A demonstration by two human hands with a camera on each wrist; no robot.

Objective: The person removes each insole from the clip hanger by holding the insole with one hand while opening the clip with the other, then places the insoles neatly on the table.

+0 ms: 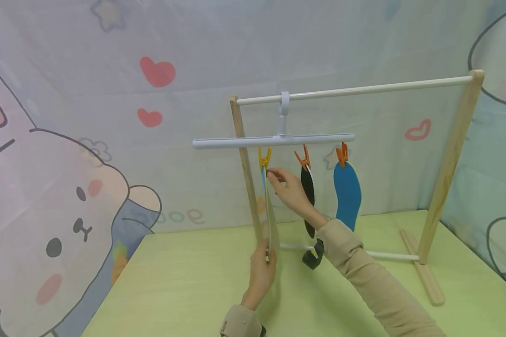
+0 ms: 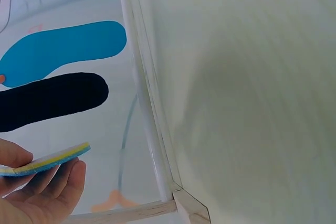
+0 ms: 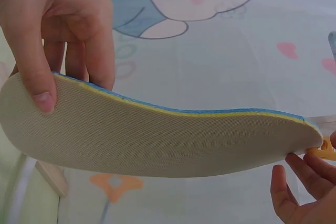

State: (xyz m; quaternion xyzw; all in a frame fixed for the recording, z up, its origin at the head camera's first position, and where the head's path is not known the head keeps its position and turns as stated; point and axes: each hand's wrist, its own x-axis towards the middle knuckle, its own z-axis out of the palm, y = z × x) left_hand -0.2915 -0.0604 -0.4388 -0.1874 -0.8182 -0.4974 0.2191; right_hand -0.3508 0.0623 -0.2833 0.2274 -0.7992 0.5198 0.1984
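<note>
A thin insole [image 3: 173, 140], pale-faced with yellow and blue layers, hangs edge-on below a yellow clip [image 1: 264, 158]. My left hand [image 1: 262, 271] pinches its lower end, thumb on the pale face and fingers on the blue side. At the upper end is my right hand [image 1: 290, 189], its fingertips right at the insole's edge just below the clip, fingers loosely bent. In the right wrist view, its fingers [image 3: 312, 179] overlap part of the clip. A black insole [image 1: 307, 187] and a blue insole [image 1: 347, 192] hang to the right from orange clips [image 1: 342, 154].
The clips hang along a white hanger bar [image 1: 236, 142], hooked over the top rail [image 1: 375, 90] of a wooden rack. The rack's right post [image 1: 451, 168] stands on a wooden foot [image 1: 426, 271] on the yellow-green table [image 1: 185, 281]. A cartoon-printed cloth [image 1: 219, 56] covers the back.
</note>
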